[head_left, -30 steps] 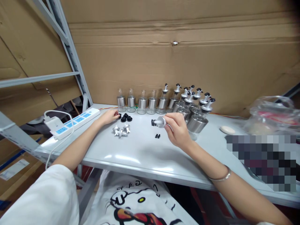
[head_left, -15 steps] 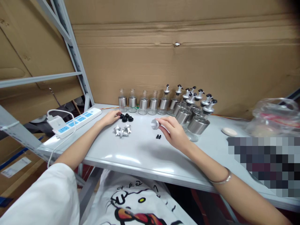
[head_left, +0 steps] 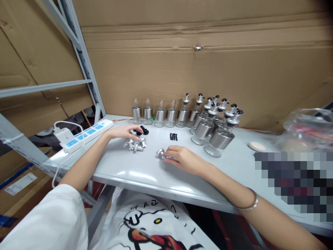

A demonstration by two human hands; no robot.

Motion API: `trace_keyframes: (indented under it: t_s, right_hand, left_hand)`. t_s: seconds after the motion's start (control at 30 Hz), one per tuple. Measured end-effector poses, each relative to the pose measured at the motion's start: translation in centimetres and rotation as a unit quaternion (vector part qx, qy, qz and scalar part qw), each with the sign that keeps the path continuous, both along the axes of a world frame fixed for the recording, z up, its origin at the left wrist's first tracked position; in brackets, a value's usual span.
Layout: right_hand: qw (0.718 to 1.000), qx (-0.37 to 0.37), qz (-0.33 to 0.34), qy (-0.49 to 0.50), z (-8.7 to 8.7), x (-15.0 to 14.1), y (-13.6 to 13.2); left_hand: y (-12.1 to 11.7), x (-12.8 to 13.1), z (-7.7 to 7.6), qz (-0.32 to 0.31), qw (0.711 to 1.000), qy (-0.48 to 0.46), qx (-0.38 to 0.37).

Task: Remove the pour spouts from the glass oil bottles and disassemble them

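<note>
My right hand (head_left: 182, 159) is low over the table, its fingertips closed on a silver pourer spout (head_left: 160, 152). To the left, my left hand (head_left: 125, 132) hovers with thumb and fingers apart. Its fingertips reach over a cluster of black stoppers (head_left: 145, 131), partly hiding them. Just below the thumb lies a small group of silver pourer spouts (head_left: 135, 147). Several slim black pieces (head_left: 173, 136) lie in a row beyond my right hand.
Along the back stand glass bottles with steel sleeves, uncapped ones (head_left: 160, 116) on the left and ones with pourers (head_left: 220, 139) on the right. A power strip (head_left: 87, 136) lies at the left edge. Farther right are a pale oval object (head_left: 256, 146) and a clear plastic bag (head_left: 307, 128).
My right hand has moved left and down with the spout, uncovering the slim black pieces. My left hand has shifted right, from beside the stoppers to above the stoppers and spouts.
</note>
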State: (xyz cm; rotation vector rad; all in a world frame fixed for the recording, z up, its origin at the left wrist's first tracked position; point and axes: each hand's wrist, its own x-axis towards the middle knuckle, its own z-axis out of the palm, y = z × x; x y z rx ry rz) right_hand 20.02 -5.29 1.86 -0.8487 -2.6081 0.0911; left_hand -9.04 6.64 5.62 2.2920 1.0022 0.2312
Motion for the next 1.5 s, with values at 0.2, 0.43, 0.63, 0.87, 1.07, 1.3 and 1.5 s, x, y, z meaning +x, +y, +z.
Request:
trace_keyframes:
  t_s: [0.2,0.43,0.63,0.87,1.07,1.3,1.5]
  right_hand:
    - [0.999,-0.031,0.010,-0.020,0.0,0.0,-0.1]
    - [0.998,-0.046,-0.013,-0.031,0.3,-0.2,-0.3]
    - [0.996,-0.026,-0.062,-0.065,0.3,-0.2,-0.4]
    - [0.997,-0.029,-0.042,-0.061,0.2,-0.2,-0.4]
    - [0.997,-0.040,-0.038,-0.056,0.2,-0.1,-0.4]
    - [0.998,-0.042,-0.007,-0.038,0.0,-0.2,-0.3]
    - [0.997,-0.059,0.012,-0.054,0.1,-0.3,-0.4]
  left_hand:
    - [0.0,-0.1,-0.2,0.013,0.999,0.021,0.029]
    - [-0.2,0.3,-0.3,0.028,0.999,-0.015,0.024]
    - [-0.5,1.1,-0.8,-0.035,0.998,-0.032,-0.047]
    - [-1.0,2.6,-1.9,-0.071,0.993,-0.062,-0.073]
    - [-1.6,3.3,-2.0,-0.086,0.995,-0.047,-0.001]
    - [-3.5,4.7,-1.7,-0.059,0.995,-0.061,0.061]
    - [-3.5,4.7,-1.9,-0.100,0.990,-0.056,0.080]
